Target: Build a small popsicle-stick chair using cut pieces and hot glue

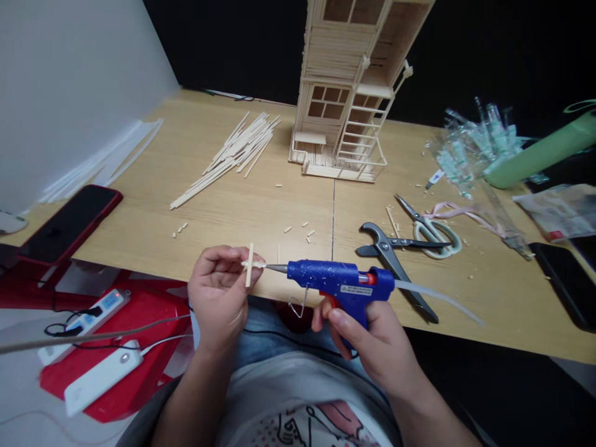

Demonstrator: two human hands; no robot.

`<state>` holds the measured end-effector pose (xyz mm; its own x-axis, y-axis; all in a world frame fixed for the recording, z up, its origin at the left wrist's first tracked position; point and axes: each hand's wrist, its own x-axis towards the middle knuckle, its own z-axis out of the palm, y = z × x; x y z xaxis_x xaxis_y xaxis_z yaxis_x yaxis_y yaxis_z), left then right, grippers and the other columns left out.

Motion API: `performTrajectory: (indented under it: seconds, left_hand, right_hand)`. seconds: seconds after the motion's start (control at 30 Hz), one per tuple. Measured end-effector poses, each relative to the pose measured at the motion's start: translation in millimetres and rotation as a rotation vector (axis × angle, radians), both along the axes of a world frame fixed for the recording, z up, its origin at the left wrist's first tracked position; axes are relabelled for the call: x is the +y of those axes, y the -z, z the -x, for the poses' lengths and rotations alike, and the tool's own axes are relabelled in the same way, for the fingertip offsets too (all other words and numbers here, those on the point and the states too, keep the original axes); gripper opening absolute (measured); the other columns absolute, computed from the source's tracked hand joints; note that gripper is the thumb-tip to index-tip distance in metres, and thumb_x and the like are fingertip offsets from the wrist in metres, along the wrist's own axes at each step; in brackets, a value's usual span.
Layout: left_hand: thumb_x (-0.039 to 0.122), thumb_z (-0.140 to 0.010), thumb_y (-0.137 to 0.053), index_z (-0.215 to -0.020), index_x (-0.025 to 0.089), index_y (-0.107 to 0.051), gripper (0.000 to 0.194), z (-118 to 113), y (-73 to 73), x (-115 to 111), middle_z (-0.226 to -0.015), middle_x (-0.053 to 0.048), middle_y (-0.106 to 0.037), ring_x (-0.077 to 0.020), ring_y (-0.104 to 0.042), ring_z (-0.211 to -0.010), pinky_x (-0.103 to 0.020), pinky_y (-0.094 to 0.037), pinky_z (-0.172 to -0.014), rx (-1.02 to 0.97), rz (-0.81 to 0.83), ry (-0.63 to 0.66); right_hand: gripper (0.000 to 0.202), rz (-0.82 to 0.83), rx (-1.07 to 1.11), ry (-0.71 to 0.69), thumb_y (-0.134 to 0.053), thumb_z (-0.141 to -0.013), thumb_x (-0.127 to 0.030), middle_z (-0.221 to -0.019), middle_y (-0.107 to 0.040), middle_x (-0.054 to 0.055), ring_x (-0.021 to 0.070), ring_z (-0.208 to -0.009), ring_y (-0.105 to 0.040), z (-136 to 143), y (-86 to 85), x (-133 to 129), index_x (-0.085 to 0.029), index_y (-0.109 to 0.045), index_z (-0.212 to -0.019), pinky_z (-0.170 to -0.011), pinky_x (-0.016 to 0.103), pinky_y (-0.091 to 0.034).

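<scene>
My right hand is wrapped around the handle of a blue hot glue gun, with a finger near its red trigger. A clear glue stick sticks out of the gun's back end. Between the fingertips of my left hand is a small piece made of wooden sticks, one short stick standing upright across another pale bit. The gun's metal nozzle points left and its tip meets or nearly meets that piece. Part of the piece is hidden behind my fingers.
A wooden-stick model house stands at the back. Loose wooden sticks lie left of it. Pliers-like cutters and scissors rest at right, near a green bottle. Phones lie at both sides; power strips sit below left.
</scene>
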<state>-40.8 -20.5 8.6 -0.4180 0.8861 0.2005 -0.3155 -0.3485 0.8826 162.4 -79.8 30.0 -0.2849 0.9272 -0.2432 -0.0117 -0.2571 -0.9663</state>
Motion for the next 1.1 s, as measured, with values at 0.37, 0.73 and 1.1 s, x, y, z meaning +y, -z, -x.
performTrajectory:
  seconds: [0.37, 0.73, 1.1]
  left_hand:
    - [0.019, -0.051, -0.096, -0.083, 0.018, -0.065, 0.044, 11.9, 6.4, 3.0, -0.072, 0.002, -0.072, -0.0141, -0.072, -0.066, -0.023, -0.059, -0.061, 0.078, 0.026, -0.149]
    - [0.016, -0.042, -0.097, -0.082, 0.021, -0.069, 0.049, 13.2, 9.7, 9.7, -0.072, 0.003, -0.072, -0.0142, -0.069, -0.065, -0.02, -0.056, -0.049, 0.061, 0.144, -0.205]
    - [0.015, -0.056, -0.094, -0.087, 0.02, -0.068, 0.041, 14.0, 17.4, 8.6, -0.081, 0.001, -0.073, -0.0119, -0.072, -0.07, -0.018, -0.059, -0.059, 0.025, 0.112, -0.114]
  right_hand:
    - [0.034, 0.055, 0.163, 0.111, -0.068, -0.093, -0.05, -0.077, -0.069, 0.003, 0.005, -0.042, -0.045, 8.0, 7.3, 12.8, -0.016, -0.066, -0.095, -0.039, 0.02, -0.03]
    - [0.024, -0.188, -0.268, 0.359, -0.066, -0.087, -0.041, -0.067, -0.06, -0.003, 0.0112, -0.055, -0.054, -34.4, 19.6, 87.7, -0.018, -0.061, -0.094, -0.053, 0.022, -0.043]
    - [0.023, -0.502, -1.089, 0.571, -0.063, -0.09, -0.029, -0.093, -0.065, 0.012, 0.0269, -0.081, -0.061, -29.1, 10.7, 71.1, -0.016, -0.057, -0.108, -0.074, 0.038, -0.046]
